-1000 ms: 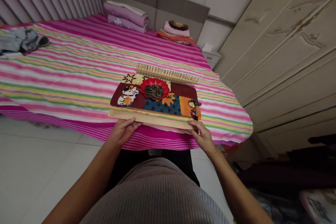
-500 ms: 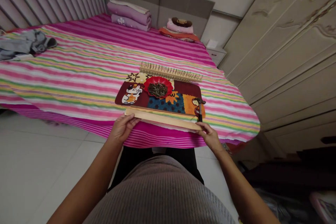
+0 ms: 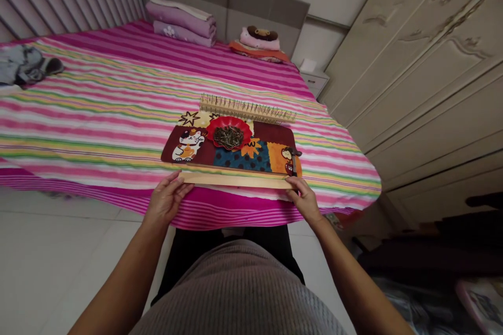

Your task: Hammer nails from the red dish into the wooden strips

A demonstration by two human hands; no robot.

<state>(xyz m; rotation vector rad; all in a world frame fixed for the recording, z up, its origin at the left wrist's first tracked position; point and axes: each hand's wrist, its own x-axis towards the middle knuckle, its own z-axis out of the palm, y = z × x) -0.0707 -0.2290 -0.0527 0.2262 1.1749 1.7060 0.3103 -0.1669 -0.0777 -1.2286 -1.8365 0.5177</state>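
Note:
A thin, pale wooden strip (image 3: 236,180) is stretched between my two hands at the near edge of the bed. My left hand (image 3: 167,196) pinches its left end, and my right hand (image 3: 304,198) grips its right end. Just beyond it lies a patterned mat (image 3: 188,159) with a cat drawing. On that mat a red scalloped bowl (image 3: 212,137) holds many nails (image 3: 228,136). A hammer (image 3: 294,159) rests at the mat's right side, its handle end partly behind my right hand. Behind the mat, another wooden strip (image 3: 247,111) bristles with rows of upright nails.
Striped cloth covers the bed (image 3: 118,110). Folded purple bedding (image 3: 183,23) and a smaller folded stack (image 3: 259,42) lie by the headboard. Grey clothing (image 3: 23,65) is at the far left. A wardrobe (image 3: 424,63) and a small nightstand (image 3: 316,82) stand on the right.
The view has turned slightly, so the scene sits further left. The wooden strip's right end has come up a little, leaving it more level; both hands keep their hold.

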